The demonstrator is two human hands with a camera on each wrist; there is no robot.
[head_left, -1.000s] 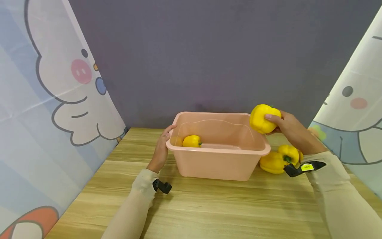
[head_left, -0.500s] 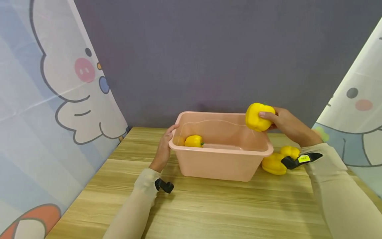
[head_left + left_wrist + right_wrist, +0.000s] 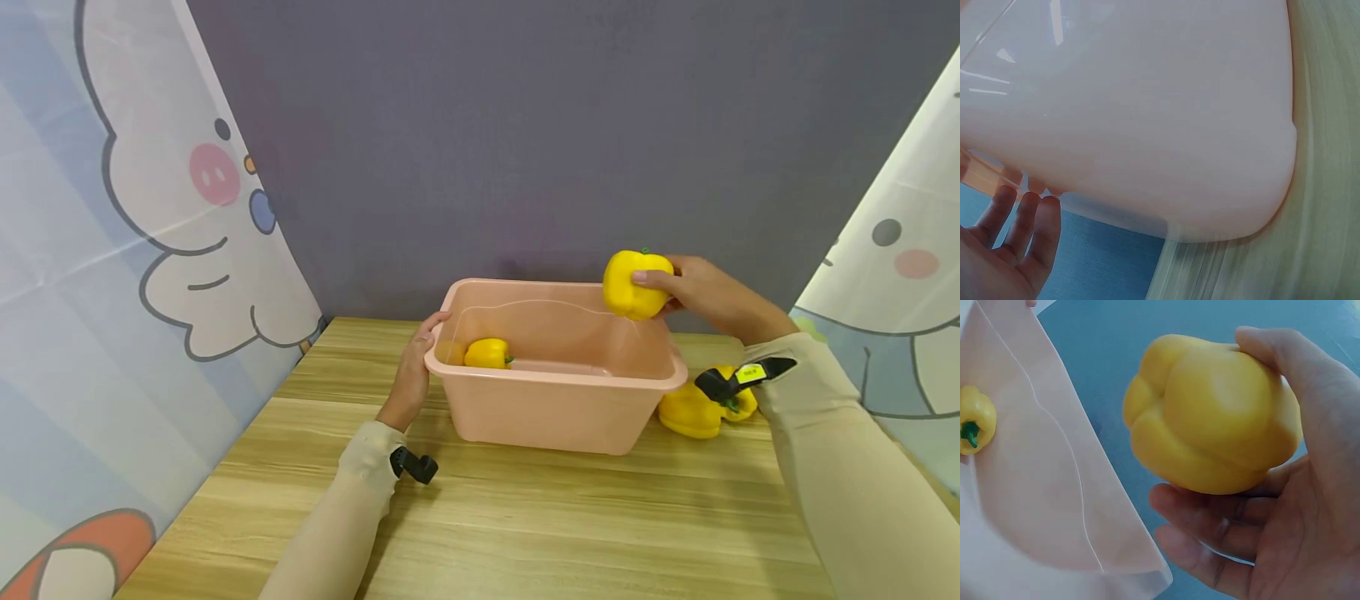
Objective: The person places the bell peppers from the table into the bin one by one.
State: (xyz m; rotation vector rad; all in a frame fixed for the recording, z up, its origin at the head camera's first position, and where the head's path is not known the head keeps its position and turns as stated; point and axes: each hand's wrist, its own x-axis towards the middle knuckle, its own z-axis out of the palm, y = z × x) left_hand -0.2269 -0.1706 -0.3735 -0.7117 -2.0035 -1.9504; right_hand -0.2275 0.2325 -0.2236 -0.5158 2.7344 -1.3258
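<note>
My right hand (image 3: 701, 292) grips a yellow bell pepper (image 3: 628, 285) above the right end of a pink plastic basin (image 3: 540, 412). Its thumb lies across the pepper's near side, and in the right wrist view the fingers curl beneath the held pepper (image 3: 1210, 419). Inside the basin, toward its left end, lies another yellow bell pepper (image 3: 487, 353). My left hand (image 3: 411, 371) holds the basin's left rim; the left wrist view catches its fingers (image 3: 1041, 240) against the edge.
Two more yellow bell peppers rest on the wooden table (image 3: 525, 517) right of the basin: one nearer (image 3: 688, 411), the other partly behind the right wrist's camera (image 3: 738, 382). A grey wall (image 3: 540, 142) stands behind; printed cloths (image 3: 172, 275) flank both sides.
My right hand has carried its pepper leftward and slightly up, from beside the basin's right rim to over that end. The left hand stays on the rim.
</note>
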